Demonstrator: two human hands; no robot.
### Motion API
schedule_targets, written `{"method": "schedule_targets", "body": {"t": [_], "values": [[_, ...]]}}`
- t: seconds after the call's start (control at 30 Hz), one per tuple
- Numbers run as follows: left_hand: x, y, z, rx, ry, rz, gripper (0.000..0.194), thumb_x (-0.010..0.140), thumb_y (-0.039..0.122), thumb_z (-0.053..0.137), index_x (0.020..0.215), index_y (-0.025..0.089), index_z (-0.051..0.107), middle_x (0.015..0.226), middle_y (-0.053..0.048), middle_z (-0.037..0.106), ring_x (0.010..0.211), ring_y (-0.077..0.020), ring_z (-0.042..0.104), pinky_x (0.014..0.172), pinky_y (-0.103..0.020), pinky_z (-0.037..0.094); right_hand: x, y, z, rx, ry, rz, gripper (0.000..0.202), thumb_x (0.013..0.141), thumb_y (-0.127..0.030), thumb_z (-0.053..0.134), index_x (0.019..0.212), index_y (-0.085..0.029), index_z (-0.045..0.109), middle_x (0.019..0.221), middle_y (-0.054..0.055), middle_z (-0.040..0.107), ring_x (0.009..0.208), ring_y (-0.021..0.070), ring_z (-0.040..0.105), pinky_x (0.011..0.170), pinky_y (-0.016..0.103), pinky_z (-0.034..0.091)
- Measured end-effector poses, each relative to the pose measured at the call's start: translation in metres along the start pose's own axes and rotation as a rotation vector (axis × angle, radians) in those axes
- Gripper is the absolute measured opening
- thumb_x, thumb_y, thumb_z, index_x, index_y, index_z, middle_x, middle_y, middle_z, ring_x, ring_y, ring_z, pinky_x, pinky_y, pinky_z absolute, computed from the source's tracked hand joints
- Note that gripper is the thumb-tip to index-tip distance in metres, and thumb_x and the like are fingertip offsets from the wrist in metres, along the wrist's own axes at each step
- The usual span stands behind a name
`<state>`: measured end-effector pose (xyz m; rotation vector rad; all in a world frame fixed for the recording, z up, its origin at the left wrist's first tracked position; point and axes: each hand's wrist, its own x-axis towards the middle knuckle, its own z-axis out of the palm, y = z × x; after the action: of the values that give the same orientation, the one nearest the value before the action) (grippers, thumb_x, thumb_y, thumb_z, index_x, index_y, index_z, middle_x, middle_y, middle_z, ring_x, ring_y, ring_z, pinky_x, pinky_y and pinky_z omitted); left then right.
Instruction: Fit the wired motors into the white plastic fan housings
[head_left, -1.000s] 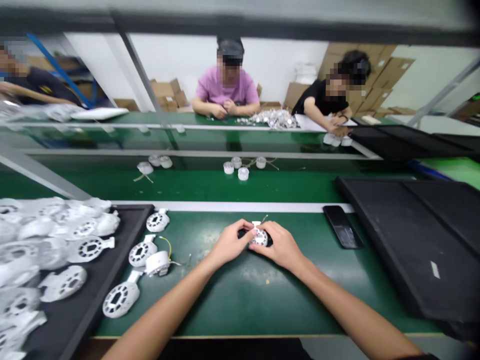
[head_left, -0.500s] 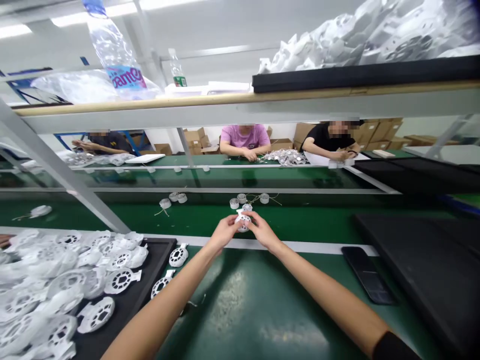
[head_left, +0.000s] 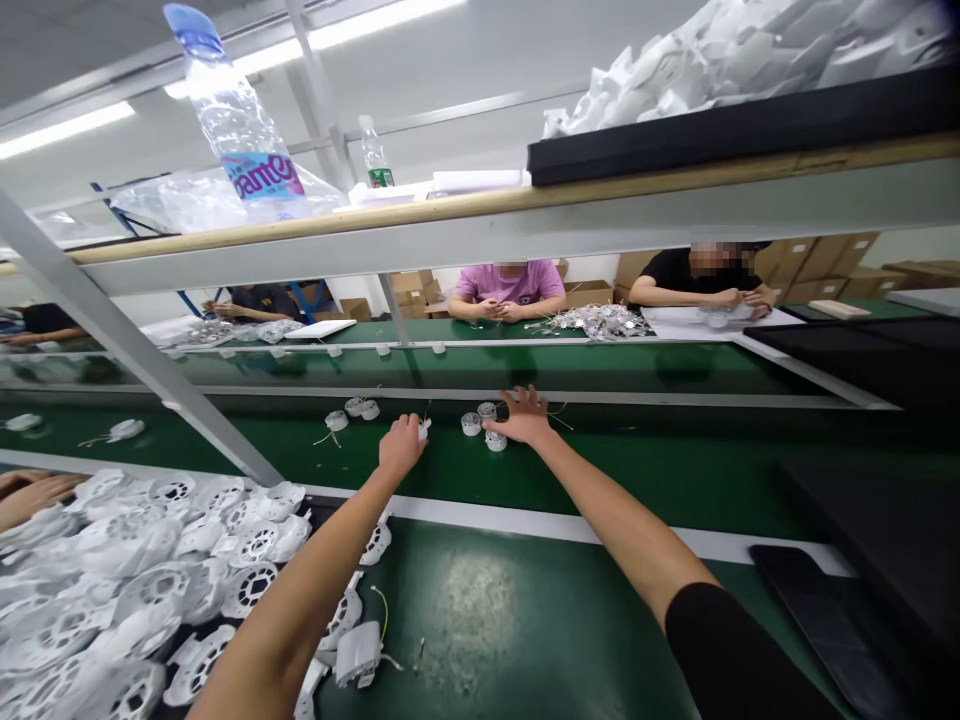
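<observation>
Arms (head_left: 611,495) outstretched, left grip (head_left: 401,446) seemingly curled, right grip (head_left: 522,416) splayed wide

Counted up: one white piece (head_left: 424,430) in the left hand (head_left: 400,447); three round white parts (head_left: 470,424) by the right hand (head_left: 525,416) (perhaps a fourth, masked by its fingers); another cluster of three (head_left: 336,421) leftward; two bottles (head_left: 251,140); one phone (head_left: 821,625).

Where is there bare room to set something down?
On the near worktop, between the wired part at left and the phone at right, though the right arm crosses above; also on the green strip beyond, between the right hand and black tray. Crowded: the heap of white parts at left and the round pieces by that hand.
</observation>
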<state>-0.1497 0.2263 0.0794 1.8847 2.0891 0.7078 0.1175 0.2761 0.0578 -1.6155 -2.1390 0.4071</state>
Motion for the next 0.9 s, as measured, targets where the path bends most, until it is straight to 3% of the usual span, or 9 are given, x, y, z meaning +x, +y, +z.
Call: {"method": "schedule_targets", "body": {"t": [0.07, 0.13, 0.27, 0.37, 0.5, 0.73, 0.9], "values": [[0.010, 0.004, 0.001, 0.119, -0.005, 0.043, 0.044, 0.086, 0.036, 0.077, 0.124, 0.020, 0.063, 0.144, -0.021, 0.055, 0.146, -0.0440, 0.037, 0.114, -0.055, 0.039, 0.004, 0.002, 0.007, -0.071, -0.033, 0.016, 0.100, 0.076, -0.080, 0.068, 0.156, -0.025, 0.048, 0.163, 0.021, 0.041, 0.149, 0.0500, 0.031, 0.117, 0.066, 0.021], [0.026, 0.021, 0.012, 0.197, -0.011, 0.108, 0.048, 0.090, 0.038, 0.075, 0.131, 0.019, 0.061, 0.151, -0.019, 0.050, 0.148, -0.0414, 0.036, 0.118, -0.057, 0.036, 0.002, -0.006, 0.019, -0.130, -0.029, -0.001, 0.094, 0.078, -0.078, 0.066, 0.155, -0.027, 0.049, 0.159, 0.020, 0.045, 0.145, 0.0472, 0.037, 0.116, 0.064, 0.023], [0.058, 0.067, 0.043, 0.266, -0.096, 0.195, 0.044, 0.101, 0.040, 0.065, 0.140, 0.020, 0.058, 0.147, -0.013, 0.056, 0.128, -0.0297, 0.059, 0.107, -0.054, 0.051, -0.011, -0.027, 0.039, -0.238, 0.037, -0.048, 0.068, 0.091, -0.058, 0.056, 0.149, -0.024, 0.054, 0.146, 0.019, 0.057, 0.134, 0.0401, 0.047, 0.108, 0.055, 0.032], [0.061, 0.083, 0.061, 0.302, -0.179, 0.185, 0.040, 0.101, 0.039, 0.066, 0.135, 0.017, 0.061, 0.135, -0.012, 0.063, 0.115, -0.0260, 0.066, 0.097, -0.048, 0.059, -0.025, -0.022, 0.038, -0.301, 0.067, -0.089, 0.054, 0.095, -0.054, 0.052, 0.137, -0.022, 0.063, 0.132, 0.018, 0.066, 0.126, 0.0384, 0.051, 0.103, 0.052, 0.033], [0.034, 0.086, 0.075, 0.326, -0.228, 0.211, 0.040, 0.101, 0.038, 0.066, 0.135, 0.017, 0.061, 0.135, -0.012, 0.063, 0.115, -0.0259, 0.066, 0.096, -0.048, 0.059, -0.046, 0.001, 0.027, -0.342, 0.085, -0.137, 0.051, 0.095, -0.060, 0.053, 0.124, -0.022, 0.069, 0.125, 0.017, 0.069, 0.123, 0.0378, 0.050, 0.101, 0.051, 0.031], [-0.031, 0.100, 0.088, 0.284, -0.277, 0.184, 0.041, 0.101, 0.038, 0.066, 0.136, 0.017, 0.060, 0.135, -0.012, 0.063, 0.115, -0.0257, 0.067, 0.096, -0.048, 0.059, -0.091, 0.029, 0.021, -0.367, 0.017, -0.233, 0.052, 0.099, -0.061, 0.050, 0.124, -0.019, 0.069, 0.125, 0.018, 0.066, 0.121, 0.0354, 0.048, 0.106, 0.055, 0.026], [-0.067, 0.114, 0.097, 0.228, -0.308, 0.178, 0.041, 0.101, 0.038, 0.066, 0.136, 0.017, 0.060, 0.134, -0.012, 0.063, 0.114, -0.0255, 0.067, 0.095, -0.047, 0.059, -0.119, 0.048, 0.000, -0.424, -0.003, -0.248, 0.055, 0.097, -0.067, 0.052, 0.129, -0.026, 0.069, 0.144, 0.014, 0.057, 0.138, 0.0361, 0.037, 0.113, 0.055, 0.027]]}}
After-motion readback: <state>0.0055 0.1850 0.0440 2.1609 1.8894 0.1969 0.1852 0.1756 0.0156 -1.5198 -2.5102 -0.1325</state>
